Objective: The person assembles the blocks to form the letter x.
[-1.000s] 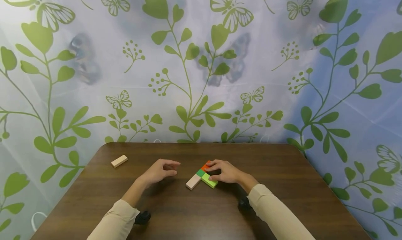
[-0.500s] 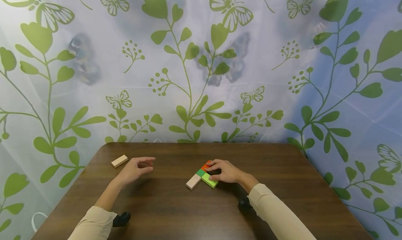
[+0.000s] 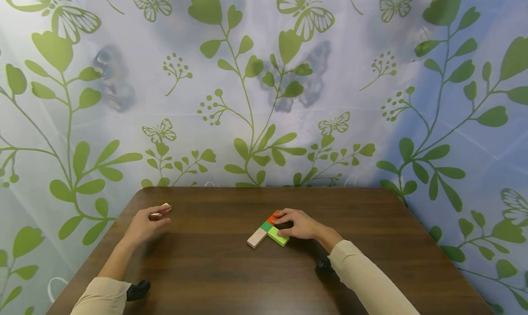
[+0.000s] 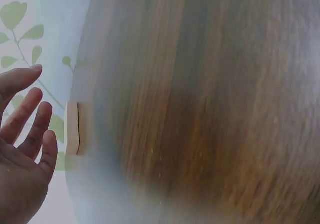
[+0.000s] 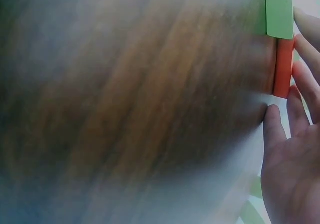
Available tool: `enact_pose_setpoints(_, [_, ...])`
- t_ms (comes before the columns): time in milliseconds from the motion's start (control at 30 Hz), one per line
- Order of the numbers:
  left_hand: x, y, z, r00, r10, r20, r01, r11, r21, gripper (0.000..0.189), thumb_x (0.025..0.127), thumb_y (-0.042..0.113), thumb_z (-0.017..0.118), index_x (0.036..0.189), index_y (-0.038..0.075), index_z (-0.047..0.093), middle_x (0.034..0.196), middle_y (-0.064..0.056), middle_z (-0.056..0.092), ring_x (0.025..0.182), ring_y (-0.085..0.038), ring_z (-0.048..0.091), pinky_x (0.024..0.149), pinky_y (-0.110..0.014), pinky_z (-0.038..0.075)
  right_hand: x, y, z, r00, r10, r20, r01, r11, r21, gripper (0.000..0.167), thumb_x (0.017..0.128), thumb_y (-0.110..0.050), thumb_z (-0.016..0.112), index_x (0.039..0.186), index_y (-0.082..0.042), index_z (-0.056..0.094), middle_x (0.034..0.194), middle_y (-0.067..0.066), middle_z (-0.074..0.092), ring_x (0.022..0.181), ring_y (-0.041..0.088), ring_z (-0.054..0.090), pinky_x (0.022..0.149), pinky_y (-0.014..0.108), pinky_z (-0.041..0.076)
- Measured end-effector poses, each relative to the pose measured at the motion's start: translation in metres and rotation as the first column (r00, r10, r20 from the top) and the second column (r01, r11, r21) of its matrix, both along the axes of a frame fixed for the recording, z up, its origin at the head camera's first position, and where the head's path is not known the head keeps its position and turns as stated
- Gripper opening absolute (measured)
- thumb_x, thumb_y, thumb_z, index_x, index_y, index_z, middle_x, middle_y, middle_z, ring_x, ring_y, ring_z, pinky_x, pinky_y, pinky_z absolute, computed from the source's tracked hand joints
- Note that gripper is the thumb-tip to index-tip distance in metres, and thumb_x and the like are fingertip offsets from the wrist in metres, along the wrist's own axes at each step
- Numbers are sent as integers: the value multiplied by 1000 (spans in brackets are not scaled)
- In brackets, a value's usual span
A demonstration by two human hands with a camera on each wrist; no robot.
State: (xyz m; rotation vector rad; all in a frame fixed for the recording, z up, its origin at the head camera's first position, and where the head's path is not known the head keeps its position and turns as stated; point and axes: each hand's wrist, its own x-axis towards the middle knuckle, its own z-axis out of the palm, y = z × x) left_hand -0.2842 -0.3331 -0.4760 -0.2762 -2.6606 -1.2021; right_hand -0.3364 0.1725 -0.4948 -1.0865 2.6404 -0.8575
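Note:
On the left, my left hand (image 3: 142, 225) hovers with fingers spread, reaching over a loose pale wooden block (image 4: 72, 129). In the head view its fingers overlap that block; in the left wrist view a gap shows between fingertips and block. My right hand (image 3: 301, 224) rests on a group of blocks at the middle of the table. Its fingers touch the orange block (image 3: 271, 219), and its thumb lies on the lime green block (image 3: 278, 236). A small dark green block (image 3: 266, 226) sits between orange and a pale pinkish block (image 3: 257, 238), all lying flat together.
The brown wooden table (image 3: 214, 269) has rounded far corners. Behind it hangs a cloth (image 3: 264, 99) printed with green leaves and butterflies. A black wrist camera (image 3: 138, 290) sits under the left sleeve, and another black wrist camera (image 3: 323, 265) under the right.
My left hand has swung left across the table, from near the block group to the loose pale block. The right hand and the grouped blocks have stayed in place.

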Motion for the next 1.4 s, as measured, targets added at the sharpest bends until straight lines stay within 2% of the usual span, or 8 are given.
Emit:
enact_pose_setpoints(167, [-3, -9, -2, 999, 37, -11, -37, 999, -11, 45, 93, 6, 79, 133, -9, 65, 120, -28, 68, 107, -45, 65, 73, -29, 54, 0, 3, 0, 1000, -9, 2, 9, 1000, -8, 47, 96, -28, 77, 137, -6, 68, 151, 13, 52, 141, 42, 41, 112, 61, 33])
enact_pose_setpoints(367, [-3, -19, -7, 993, 119, 12, -119, 993, -20, 52, 95, 10, 77, 139, -10, 57, 135, -35, 52, 117, -54, 57, 86, -56, 53, -1, 2, -1, 1000, -12, 13, 12, 1000, -11, 46, 96, -28, 77, 137, -7, 69, 150, 12, 52, 139, 40, 43, 111, 59, 35])
enact_pose_setpoints(600, [-15, -27, -18, 971, 193, 141, -206, 975, 86, 70, 96, 11, 76, 153, -7, 41, 150, -39, 35, 133, -57, 38, 100, -67, 40, -1, 1, -3, 1000, 4, 8, -4, 1000, -2, 48, 97, -28, 76, 139, -7, 67, 152, 10, 51, 142, 38, 41, 113, 58, 32])
enact_pose_setpoints(767, [-25, -33, -22, 958, 180, 224, -209, 972, 111, 77, 95, 17, 78, 156, -6, 37, 144, -42, 42, 130, -55, 43, 101, -66, 40, -2, 2, -4, 1000, 1, 4, -1, 1000, -7, 48, 96, -28, 77, 138, -7, 67, 151, 10, 52, 141, 38, 42, 113, 58, 33])
enact_pose_setpoints(900, [-31, -38, -25, 952, 143, 271, -167, 984, 65, 79, 93, 19, 80, 154, -9, 38, 132, -38, 52, 119, -50, 50, 98, -62, 41, -2, 3, -3, 1000, -9, 20, 9, 1000, -8, 47, 97, -28, 76, 138, -9, 68, 151, 9, 51, 141, 37, 42, 112, 56, 35])
enact_pose_setpoints(1033, [-35, -44, -27, 954, 108, 281, -123, 992, 36, 76, 93, 21, 80, 150, -12, 42, 126, -34, 55, 115, -48, 52, 96, -61, 42, -3, 3, -1, 999, -19, 27, 19, 1000, -6, 47, 96, -27, 77, 138, -9, 68, 151, 8, 51, 141, 37, 42, 112, 56, 35])
enact_pose_setpoints(1200, [-37, -47, -28, 947, 136, 292, -160, 985, 62, 65, 95, 18, 78, 145, -11, 49, 128, -32, 55, 116, -46, 52, 94, -57, 44, -3, 2, 0, 999, -22, 23, 22, 1000, 10, 47, 96, -28, 78, 138, -10, 68, 152, 8, 51, 141, 36, 42, 112, 56, 34])
enact_pose_setpoints(1400, [-37, -46, -29, 949, 156, 275, -172, 984, 36, 56, 96, 16, 76, 140, -12, 54, 119, -25, 60, 107, -38, 53, 86, -44, 44, 0, 1, 1, 999, -22, 39, 21, 1000, 6, 49, 96, -28, 77, 139, -8, 67, 152, 9, 51, 142, 38, 40, 114, 57, 32])
